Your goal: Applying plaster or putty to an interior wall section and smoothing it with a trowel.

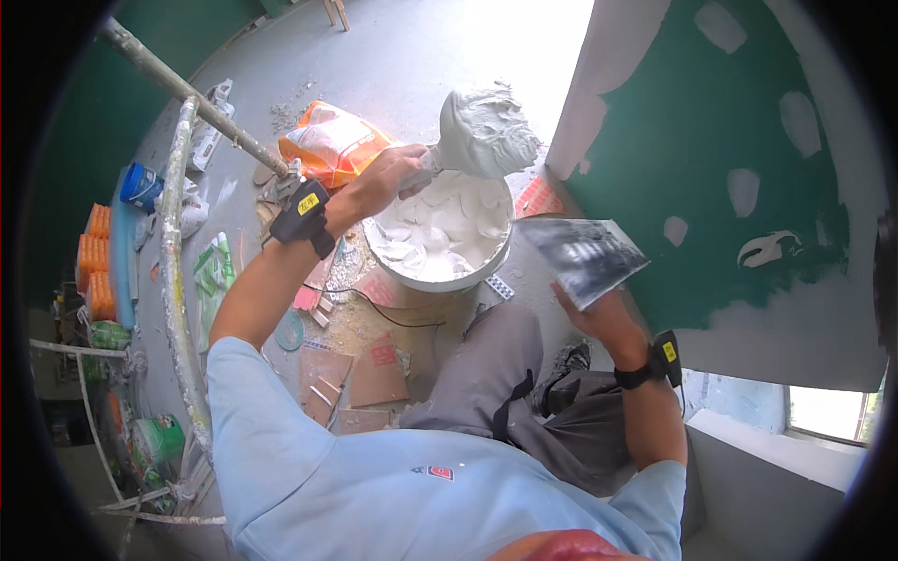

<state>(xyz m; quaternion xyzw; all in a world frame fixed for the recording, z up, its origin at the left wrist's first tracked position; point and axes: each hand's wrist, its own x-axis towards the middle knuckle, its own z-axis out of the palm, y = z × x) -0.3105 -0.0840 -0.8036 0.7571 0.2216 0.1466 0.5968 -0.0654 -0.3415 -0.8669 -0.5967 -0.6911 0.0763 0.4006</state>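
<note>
In my left hand (pixel 388 178), raised over the bucket's far-left rim, the fingers wrap round the handle of a scoop-like tool. A thick heap of pale putty (pixel 488 131) covers the tool's head and hides its exact shape. Below it stands a round bucket (pixel 449 283) with white, lumpy putty (pixel 440 224) inside. To the right of the bucket, my right hand (pixel 606 323) holds a flat plastering trowel (pixel 589 254). The metal blade is smeared by motion or glare, and it covers the handle and some of my fingers.
A paint-spattered metal scaffold frame (pixel 175 234) rises at the left. Behind the bucket lies an orange-and-white bag (pixel 337 140). Cardboard scraps (pixel 374 374) litter the floor near my knee. A green wall with white patches (pixel 711 187) stands close on the right. A blue pail (pixel 140 185) is farther left.
</note>
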